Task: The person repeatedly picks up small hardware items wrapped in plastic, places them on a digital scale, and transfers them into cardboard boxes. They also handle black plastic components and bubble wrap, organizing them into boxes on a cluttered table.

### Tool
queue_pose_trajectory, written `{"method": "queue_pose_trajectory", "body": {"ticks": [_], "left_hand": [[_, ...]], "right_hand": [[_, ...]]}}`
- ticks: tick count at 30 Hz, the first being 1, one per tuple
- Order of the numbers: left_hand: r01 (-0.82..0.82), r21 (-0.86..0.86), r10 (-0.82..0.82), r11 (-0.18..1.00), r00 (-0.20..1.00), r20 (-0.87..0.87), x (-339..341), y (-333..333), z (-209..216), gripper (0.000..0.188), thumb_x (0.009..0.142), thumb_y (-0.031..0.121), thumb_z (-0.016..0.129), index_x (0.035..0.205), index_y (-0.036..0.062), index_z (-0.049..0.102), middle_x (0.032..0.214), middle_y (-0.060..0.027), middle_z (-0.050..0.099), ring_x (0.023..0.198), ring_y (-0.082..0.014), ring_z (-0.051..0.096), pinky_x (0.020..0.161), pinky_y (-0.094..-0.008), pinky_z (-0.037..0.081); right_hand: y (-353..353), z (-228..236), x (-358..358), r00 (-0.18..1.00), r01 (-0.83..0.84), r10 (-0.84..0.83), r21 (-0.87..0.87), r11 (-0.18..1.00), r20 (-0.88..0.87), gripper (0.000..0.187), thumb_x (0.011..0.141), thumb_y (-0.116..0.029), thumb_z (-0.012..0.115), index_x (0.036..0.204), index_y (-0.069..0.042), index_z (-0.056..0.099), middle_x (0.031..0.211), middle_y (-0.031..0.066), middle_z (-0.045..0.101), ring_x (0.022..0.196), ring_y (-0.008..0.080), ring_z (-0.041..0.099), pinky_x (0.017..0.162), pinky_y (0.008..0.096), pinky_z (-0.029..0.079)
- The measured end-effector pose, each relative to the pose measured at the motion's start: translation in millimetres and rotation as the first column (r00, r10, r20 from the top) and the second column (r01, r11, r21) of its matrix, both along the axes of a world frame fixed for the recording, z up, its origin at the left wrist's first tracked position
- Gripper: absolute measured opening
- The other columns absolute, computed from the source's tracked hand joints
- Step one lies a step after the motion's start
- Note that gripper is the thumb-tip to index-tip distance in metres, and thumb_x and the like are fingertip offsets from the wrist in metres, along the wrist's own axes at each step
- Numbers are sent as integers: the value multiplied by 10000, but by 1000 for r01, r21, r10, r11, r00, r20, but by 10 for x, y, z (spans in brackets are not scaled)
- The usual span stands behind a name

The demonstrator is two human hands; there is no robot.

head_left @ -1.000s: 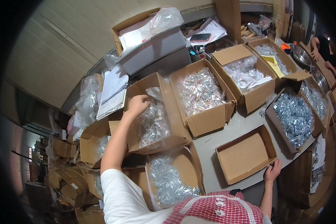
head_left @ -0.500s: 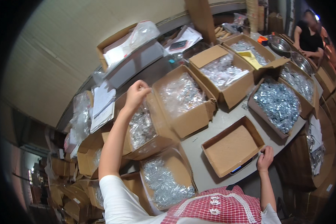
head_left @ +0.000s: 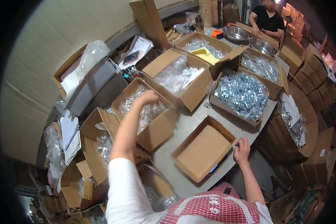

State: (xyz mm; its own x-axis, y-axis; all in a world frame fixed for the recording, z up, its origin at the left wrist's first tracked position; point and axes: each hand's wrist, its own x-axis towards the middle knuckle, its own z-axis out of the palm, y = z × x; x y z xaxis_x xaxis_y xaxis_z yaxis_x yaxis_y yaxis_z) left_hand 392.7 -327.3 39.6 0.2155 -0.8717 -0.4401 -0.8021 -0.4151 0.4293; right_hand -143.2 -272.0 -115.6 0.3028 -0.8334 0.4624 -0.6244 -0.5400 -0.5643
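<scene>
1. Biggest thing here is the grey table (head_left: 190,121), which is running through the middle of the frame and curving off toward the upper right.
2. Next up, a tall open cardboard box (head_left: 158,132) is sitting left of centre, and clear packets (head_left: 155,110) are filling it. That's the one the left hand is working over.
3. The shallow cardboard box (head_left: 203,151) is lying at a slant near the table edge, just below and right of centre, with its plain brown bottom showing.
4. Another open box (head_left: 231,110) is sitting right of centre, heaped up with bluish-silver packets (head_left: 242,93).
5. Left hand (head_left: 150,98): it's hanging over the clear packets, a bit above centre, fingers curling down in a narrow grip. I'm not able to tell if it's pinching anything.
6. Right hand (head_left: 242,151): it's resting loosely half curled, just beside the shallow box's right corner. Whether it's actually touching the cardboard, I'm not able to tell.
7. A dark phone (head_left: 131,58) is lying on some papers (head_left: 140,46), upper left of centre.
</scene>
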Motion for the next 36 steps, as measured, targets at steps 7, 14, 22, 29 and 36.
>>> {"method": "queue_pose_trajectory", "body": {"ticks": [7, 14, 22, 29, 36], "left_hand": [[176, -58, -185, 983, 895, -406, -1070, 641, 599, 237, 922, 247, 611, 943, 40, 725, 799, -37, 673, 774, -120, 618, 725, -283, 500], [620, 141, -576, 772, 775, -258, -2632, 831, 416, 658, 993, 646, 461, 1363, 124, 614, 1292, -216, 649, 1165, -375, 623, 1007, -451, 491], [42, 164, -27, 985, 995, -93, -1596, -1506, 697, 285, 932, 233, 588, 1097, 79, 763, 908, -57, 768, 804, -170, 728, 766, -328, 584], [-180, -107, 209, 978, 858, 470, -982, -2560, -825, 421, 832, 194, 579, 1226, 102, 696, 1232, -233, 673, 1145, -403, 651, 999, -469, 518], [-450, -526, 601, 722, 784, 153, -1087, -2614, -412, 167, 845, 123, 552, 962, 55, 650, 904, -217, 696, 901, -386, 677, 784, -497, 518]], "right_hand": [[-14, 45, -12, 1000, -11, 13, 72, 997, -24, 176, 657, -36, 537, 830, -72, 537, 948, 126, 549, 885, 356, 538, 767, 448, 449], [-399, 194, -450, 877, -477, 471, 268, 837, 92, 263, 712, 25, 574, 960, -42, 632, 1018, 132, 622, 951, 367, 621, 821, 444, 527], [-2042, 876, -1910, 878, -472, 478, 232, 851, 33, 153, 720, -10, 617, 824, -69, 712, 854, 104, 718, 764, 284, 709, 706, 384, 586], [-3638, 1583, -2339, 951, -310, 310, -18, 951, 7, 170, 733, 66, 578, 862, 10, 674, 844, 161, 688, 762, 322, 688, 689, 384, 551], [-4678, 1516, -1919, 930, -261, 218, 112, 959, 297, 226, 804, 132, 532, 943, 37, 682, 942, 126, 693, 765, 213, 674, 695, 321, 562]]}}
